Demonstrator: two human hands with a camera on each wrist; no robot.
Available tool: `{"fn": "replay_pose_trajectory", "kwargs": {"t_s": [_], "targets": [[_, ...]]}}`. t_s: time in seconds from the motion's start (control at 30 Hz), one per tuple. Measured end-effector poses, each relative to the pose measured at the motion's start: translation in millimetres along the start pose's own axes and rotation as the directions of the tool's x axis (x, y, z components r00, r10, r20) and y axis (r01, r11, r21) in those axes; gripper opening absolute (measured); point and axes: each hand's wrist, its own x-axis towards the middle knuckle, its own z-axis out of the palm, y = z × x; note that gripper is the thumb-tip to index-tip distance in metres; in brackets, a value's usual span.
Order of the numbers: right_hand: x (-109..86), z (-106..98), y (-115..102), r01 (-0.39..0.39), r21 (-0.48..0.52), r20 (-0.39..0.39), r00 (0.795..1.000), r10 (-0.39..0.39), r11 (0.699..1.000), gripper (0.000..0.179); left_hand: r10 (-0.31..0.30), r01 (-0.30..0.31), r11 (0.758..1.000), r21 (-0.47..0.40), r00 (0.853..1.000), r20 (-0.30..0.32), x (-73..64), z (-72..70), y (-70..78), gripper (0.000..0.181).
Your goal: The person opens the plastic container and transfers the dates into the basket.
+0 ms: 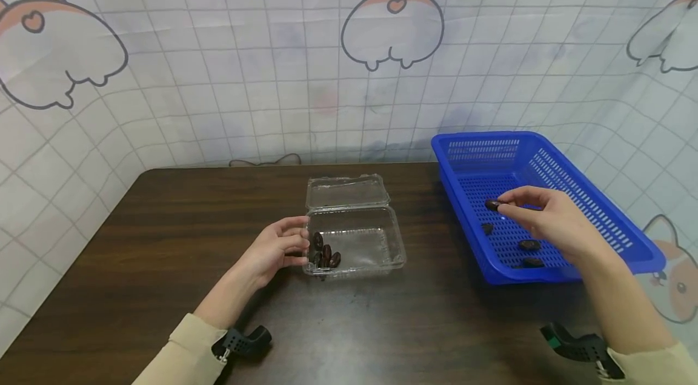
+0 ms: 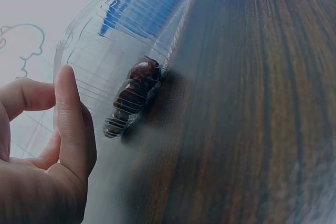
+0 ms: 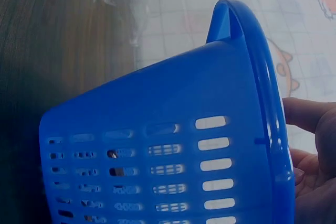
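Note:
My left hand [image 1: 278,251] holds the left edge of a clear plastic clamshell container [image 1: 360,248], which stands with its lid [image 1: 349,192] folded back. Several dark brown, glossy dates [image 1: 326,251] lie together at the container's left end; they show through its wall in the left wrist view. Over the blue basket [image 1: 463,215], my right hand [image 1: 556,218] pinches one date [image 1: 492,205] between thumb and fingertips. Below it, more dates [image 1: 529,245] lie scattered on the basket's slotted floor. The basket's wall [image 3: 157,98] hides most of the right hand in the right wrist view.
Both the container and the basket stand on a dark wooden table [image 1: 163,239], the basket at the right. Behind the table hangs a white gridded cloth [image 1: 245,57] with cartoon prints. A thin dark cord [image 1: 264,163] lies along the table's back edge.

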Motion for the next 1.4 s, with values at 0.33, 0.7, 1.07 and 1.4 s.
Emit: {"fn": "replay_pose_trajectory", "kwargs": {"t_s": [0.33, 0.7, 1.07, 1.4], "targets": [[1.2, 5, -2, 0.031, 0.033, 0.025, 0.999, -0.031, 0.999, 0.039, 0.009, -0.009, 1.000, -0.009, 1.000, 0.003, -5.0, 1.1, 2.0, 0.059], [12.8, 28, -30, 0.082, 0.012, 0.083, 0.993, -0.082, 0.997, 0.039, 0.006, -0.006, 1.000, -0.014, 1.000, -0.005, -2.0, 1.4, 1.3, 0.058], [26.8, 67, -60, 0.107, 0.089, 0.181, 0.976, -0.122, 0.990, 0.037, 0.006, -0.006, 1.000, -0.004, 1.000, 0.002, 1.2, 1.4, 1.3, 0.058], [41.2, 106, -70, 0.152, 0.090, 0.274, 0.946, -0.171, 0.984, 0.033, 0.002, -0.002, 1.000, -0.012, 1.000, 0.006, -1.5, -0.5, 2.1, 0.057]]}}
